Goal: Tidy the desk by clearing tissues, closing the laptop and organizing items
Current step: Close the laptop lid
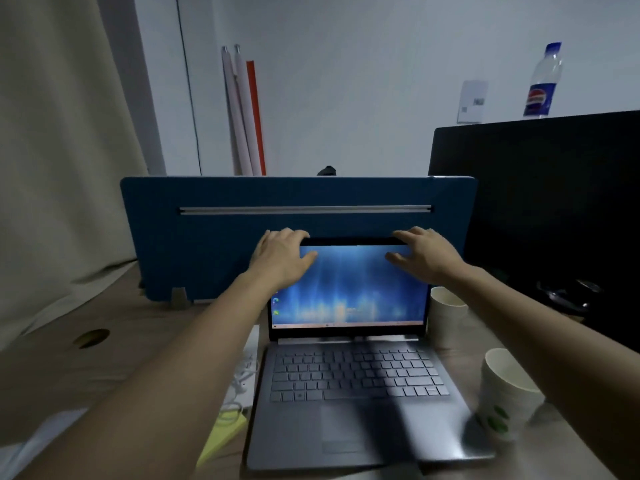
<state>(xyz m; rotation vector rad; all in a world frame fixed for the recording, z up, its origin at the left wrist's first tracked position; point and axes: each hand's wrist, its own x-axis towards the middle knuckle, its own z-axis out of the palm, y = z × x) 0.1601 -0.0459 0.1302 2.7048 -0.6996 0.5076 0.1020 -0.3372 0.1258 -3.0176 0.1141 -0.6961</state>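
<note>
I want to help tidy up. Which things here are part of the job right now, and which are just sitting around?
Part of the job:
laptop, still open, screen lit
left hand and right hand, both on the lid's top edge

Just sitting around:
two paper cups
white cable
yellow notepad
monitor
bottle

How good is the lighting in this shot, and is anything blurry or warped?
Head view: dim room, with the laptop screen the brightest thing. An arm shadow crosses the keyboard. The near paper cup and lower edges are soft. Wide-angle distortion bows the blue divider. Left hand and right hand grip the lid's top edge.
</note>
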